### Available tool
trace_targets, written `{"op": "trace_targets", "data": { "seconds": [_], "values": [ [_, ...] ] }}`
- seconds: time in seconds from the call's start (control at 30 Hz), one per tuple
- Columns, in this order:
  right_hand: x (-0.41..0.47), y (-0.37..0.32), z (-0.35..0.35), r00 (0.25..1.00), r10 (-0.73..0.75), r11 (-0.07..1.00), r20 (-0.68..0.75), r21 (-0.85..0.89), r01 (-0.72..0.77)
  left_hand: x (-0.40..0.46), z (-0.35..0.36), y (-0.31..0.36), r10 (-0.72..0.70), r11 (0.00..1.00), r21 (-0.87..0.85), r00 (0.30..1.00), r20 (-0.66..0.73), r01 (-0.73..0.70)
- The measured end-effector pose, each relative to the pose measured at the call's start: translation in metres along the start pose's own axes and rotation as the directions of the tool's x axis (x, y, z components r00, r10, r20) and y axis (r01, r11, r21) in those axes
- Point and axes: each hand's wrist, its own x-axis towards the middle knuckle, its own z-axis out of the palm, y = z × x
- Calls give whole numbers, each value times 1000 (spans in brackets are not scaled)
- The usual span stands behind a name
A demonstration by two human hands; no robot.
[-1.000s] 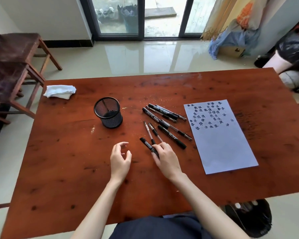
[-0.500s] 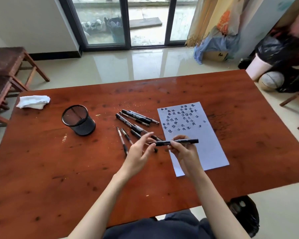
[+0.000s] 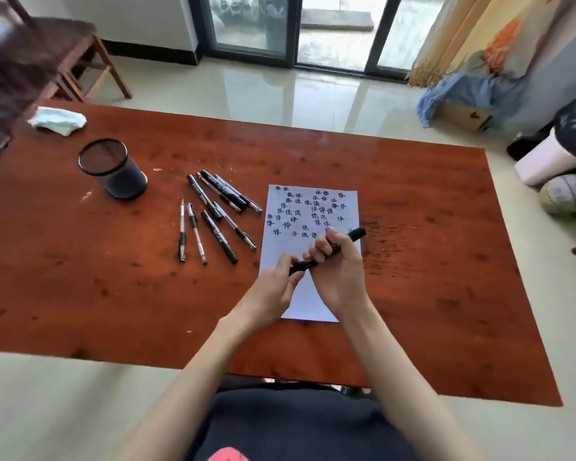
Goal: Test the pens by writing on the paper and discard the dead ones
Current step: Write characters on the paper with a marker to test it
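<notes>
A black pen is held slanted over the white paper, which lies on the red-brown table and carries several handwritten characters in its upper half. My right hand grips the pen's barrel. My left hand pinches the pen's near end, where the cap sits. Several other black pens lie loose on the table to the left of the paper. A black mesh pen cup stands further left.
A crumpled white cloth lies at the table's far left corner. Wooden chairs stand beyond the left end. Bags, a white bin and a ball sit on the floor to the right.
My right hand picked a pen from the loose group and carried it over the paper. My left hand joined it at the pen's near end. The pen has tilted from level to slanted.
</notes>
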Motion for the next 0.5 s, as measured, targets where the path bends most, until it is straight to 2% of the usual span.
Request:
{"op": "trace_targets", "data": {
  "seconds": [0.07,0.17,0.3,0.4,0.5],
  "values": [
    [0,-2,3,1000,11,1000,11,-17,-11,-6,2,6,24,989,148,999,-40,-18],
    [0,-4,8,999,7,1000,-49,9,-7,-9,-1,9,80,905,423,993,-84,-37],
    [0,-6,4,985,-2,993,-171,119,22,-6,-5,15,209,846,509,977,-45,-157],
    [2,-11,-7,981,-6,985,-192,166,39,0,0,23,87,805,581,993,81,-118],
    [5,-14,-13,981,-31,985,-192,161,63,10,3,25,31,826,552,987,158,-115]
  ]
}}
